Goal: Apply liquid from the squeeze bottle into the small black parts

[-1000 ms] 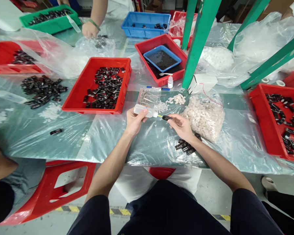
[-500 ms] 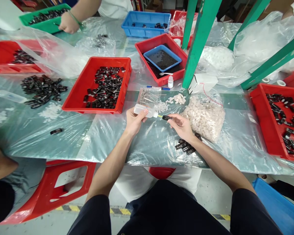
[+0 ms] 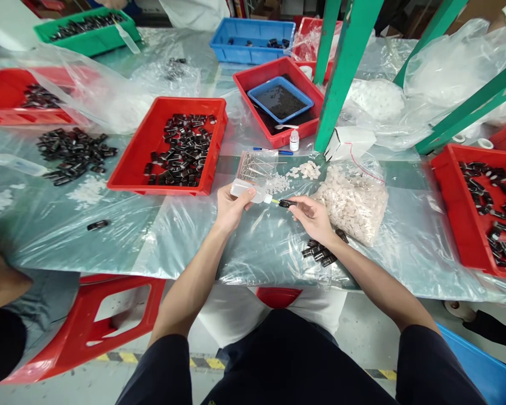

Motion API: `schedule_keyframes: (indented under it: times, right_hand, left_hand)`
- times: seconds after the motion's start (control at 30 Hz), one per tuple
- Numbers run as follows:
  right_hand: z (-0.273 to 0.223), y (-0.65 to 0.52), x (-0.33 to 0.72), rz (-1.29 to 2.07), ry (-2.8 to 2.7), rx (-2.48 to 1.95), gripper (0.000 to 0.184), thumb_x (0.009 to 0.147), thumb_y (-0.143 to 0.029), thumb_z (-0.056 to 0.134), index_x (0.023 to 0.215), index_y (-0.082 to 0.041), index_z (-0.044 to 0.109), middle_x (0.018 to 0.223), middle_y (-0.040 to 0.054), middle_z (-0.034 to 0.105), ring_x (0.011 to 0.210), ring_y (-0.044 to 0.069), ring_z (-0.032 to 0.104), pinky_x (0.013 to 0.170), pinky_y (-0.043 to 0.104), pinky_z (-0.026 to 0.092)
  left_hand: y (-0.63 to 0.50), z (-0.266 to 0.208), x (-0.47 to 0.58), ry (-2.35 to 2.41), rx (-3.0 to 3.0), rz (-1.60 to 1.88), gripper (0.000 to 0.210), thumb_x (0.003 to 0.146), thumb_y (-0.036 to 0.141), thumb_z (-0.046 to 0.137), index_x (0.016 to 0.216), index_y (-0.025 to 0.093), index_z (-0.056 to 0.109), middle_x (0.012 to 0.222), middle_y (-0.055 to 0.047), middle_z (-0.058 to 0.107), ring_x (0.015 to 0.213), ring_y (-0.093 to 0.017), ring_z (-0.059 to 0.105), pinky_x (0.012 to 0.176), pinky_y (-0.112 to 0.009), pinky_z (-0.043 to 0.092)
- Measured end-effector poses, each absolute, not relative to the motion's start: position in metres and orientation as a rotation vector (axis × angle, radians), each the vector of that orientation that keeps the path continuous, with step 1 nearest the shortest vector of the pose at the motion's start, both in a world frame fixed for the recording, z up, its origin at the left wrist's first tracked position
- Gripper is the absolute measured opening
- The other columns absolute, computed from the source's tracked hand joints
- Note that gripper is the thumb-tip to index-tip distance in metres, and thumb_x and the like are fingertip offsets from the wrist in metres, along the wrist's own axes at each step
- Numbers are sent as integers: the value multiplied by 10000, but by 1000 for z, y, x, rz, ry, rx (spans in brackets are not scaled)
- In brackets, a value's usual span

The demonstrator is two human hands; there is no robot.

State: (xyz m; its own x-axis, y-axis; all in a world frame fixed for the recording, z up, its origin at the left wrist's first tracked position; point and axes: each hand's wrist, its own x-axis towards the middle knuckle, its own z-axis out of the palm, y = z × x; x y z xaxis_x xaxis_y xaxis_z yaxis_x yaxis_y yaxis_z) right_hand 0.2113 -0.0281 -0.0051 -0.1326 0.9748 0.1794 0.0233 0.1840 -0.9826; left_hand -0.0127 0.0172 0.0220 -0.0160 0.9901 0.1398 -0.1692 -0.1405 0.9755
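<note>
My left hand (image 3: pixel 231 207) is closed around a translucent squeeze bottle (image 3: pixel 248 192), held nearly level. Its thin yellowish tip points right and meets, or almost meets, the end of a small glossy black piece (image 3: pixel 285 203). That piece is pinched in the fingers of my right hand (image 3: pixel 312 216). Under my right forearm lies a small group of black pieces (image 3: pixel 320 252). Just beyond my hands are loose white bits (image 3: pixel 277 183), a pale heap of small chips (image 3: pixel 307 170) and a clear packet of metal pins (image 3: pixel 253 167). A bulging bag of pale chips (image 3: pixel 352 202) stands by my right hand.
A red tray of black pieces (image 3: pixel 213 163) stands left of my hands, another red tray (image 3: pixel 451 208) far right. A green post (image 3: pixel 341 73) rises behind the small labelled bottle (image 3: pixel 294 140). A blue tray (image 3: pixel 253 53) sits farther back. Another person's arm (image 3: pixel 2 281) shows at left.
My hands, the bottle and the black piece hold nearly the same position. Across the table, a co-worker's hand has drawn back, and a squeeze bottle now shows leaning on the green tray.
</note>
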Motion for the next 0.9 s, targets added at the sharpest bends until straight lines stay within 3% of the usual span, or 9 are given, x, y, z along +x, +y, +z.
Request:
schedule_keyframes:
  times: [0.23, 0.5, 0.7, 0.9]
  right_hand:
    - [-3, -27, 210, 1187, -1369, -989, 368, 933, -539, 742, 1113, -221, 792, 794, 28, 732, 600, 136, 611, 571, 290, 513]
    - [6, -28, 212, 1278, -1242, -979, 384, 919, -574, 741, 1055, -231, 850, 826, 44, 741, 586, 118, 584, 452, 247, 401]
    - [7, -28, 212, 1270, -1222, -994, 391, 864, -579, 800, 1071, -250, 837, 919, 43, 730, 588, 109, 585, 454, 250, 419]
    - [7, -29, 214, 1288, -1230, -1036, 462, 846, -577, 828, 1160, -241, 781, 659, -25, 610, 547, 121, 541, 492, 262, 415]
  left_hand:
    - [17, 22, -11, 992, 1114, 1440, 532, 619, 633, 941, 697, 143, 747, 610, -13, 621, 463, -53, 426, 428, -203, 297]
    - [15, 23, -9, 1015, 1075, 1408, 573, 591, 660, 944, 698, 137, 737, 565, -5, 595, 452, -61, 448, 434, -207, 328]
    - [14, 24, -8, 1015, 1051, 1377, 583, 600, 678, 932, 754, 143, 756, 528, 6, 580, 427, -70, 456, 410, -204, 310]
    - [14, 23, -7, 998, 1023, 1376, 569, 600, 649, 943, 760, 136, 757, 553, -5, 606, 432, -72, 476, 407, -206, 325]
